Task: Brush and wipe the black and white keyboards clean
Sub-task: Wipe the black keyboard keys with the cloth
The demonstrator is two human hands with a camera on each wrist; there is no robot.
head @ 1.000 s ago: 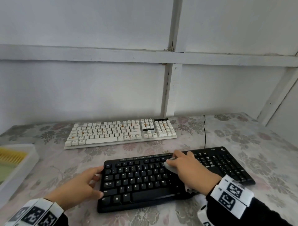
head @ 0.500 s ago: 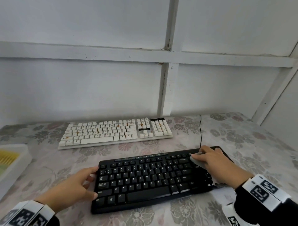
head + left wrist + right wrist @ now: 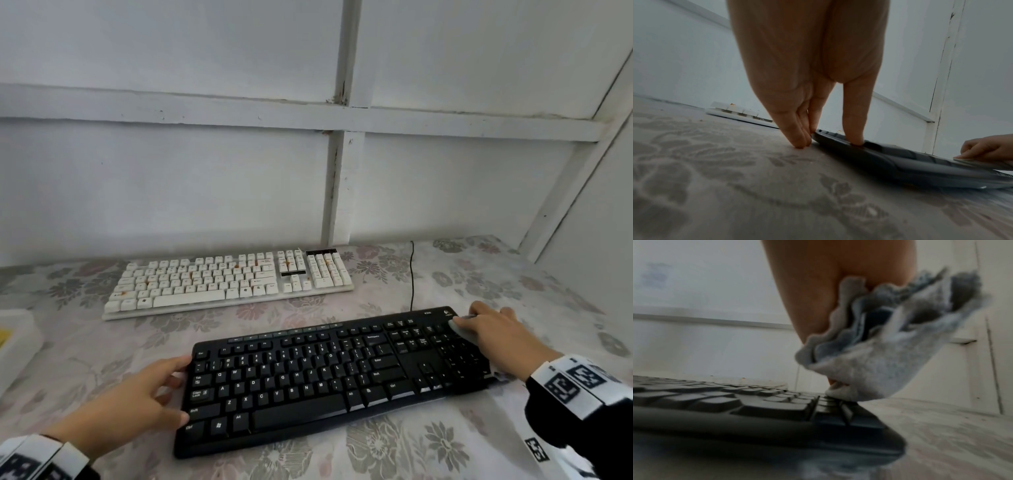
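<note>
The black keyboard (image 3: 308, 380) lies near the table's front edge. My left hand (image 3: 173, 389) braces its left end, with straight fingers (image 3: 797, 138) against the edge and the thumb on the lower left keys. My right hand (image 3: 486, 325) grips a bunched grey cloth (image 3: 459, 327) and presses it on the keyboard's far right top corner. In the right wrist view the cloth (image 3: 879, 369) hangs under the palm and touches the corner keys of the black keyboard (image 3: 756, 407). The white keyboard (image 3: 226, 281), with orange-brown stains, lies behind, untouched.
A white tray (image 3: 17, 346) with something yellow in it sits at the left edge. A thin black cable (image 3: 412, 274) runs from the black keyboard back to the wall. A floral tablecloth (image 3: 513, 284) covers the table; white wall panels close the back and right.
My right hand slid the cloth to the right along the black keyboard's top rows, from the middle to the far right corner. The left hand kept its place.
</note>
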